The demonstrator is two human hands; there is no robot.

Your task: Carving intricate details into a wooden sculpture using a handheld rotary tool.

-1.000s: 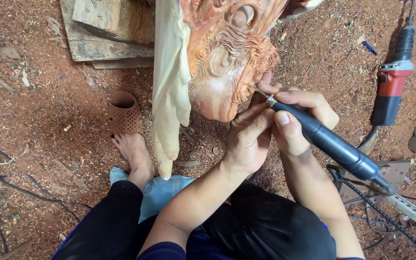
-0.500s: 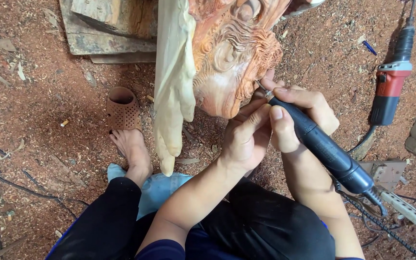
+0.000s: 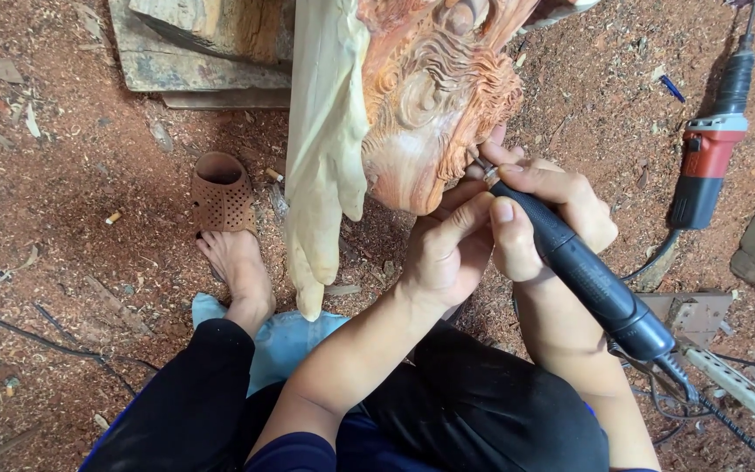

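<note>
A reddish wood carving (image 3: pixel 434 96) with curled, hair-like relief stands before me, with a pale unfinished section (image 3: pixel 325 157) on its left side. My right hand (image 3: pixel 548 205) grips a black rotary carving handpiece (image 3: pixel 583 275) like a pen, its tip touching the carving's lower right edge. My left hand (image 3: pixel 447 249) rests under the carving and braces the tool's front end with thumb and fingers. A flexible shaft runs from the handpiece toward the lower right.
A red and black power grinder (image 3: pixel 709 157) lies at the right on the sawdust-covered ground. A brown perforated sandal (image 3: pixel 220 197) lies beyond my bare foot (image 3: pixel 242 275). Wooden slabs (image 3: pixel 194 52) sit at the top left, black cables (image 3: pixel 10 323) at the left, a metal piece (image 3: pixel 692 315) lower right.
The handpiece tip and both hands have shifted slightly along the carving's lower right edge. The view has moved a little closer.
</note>
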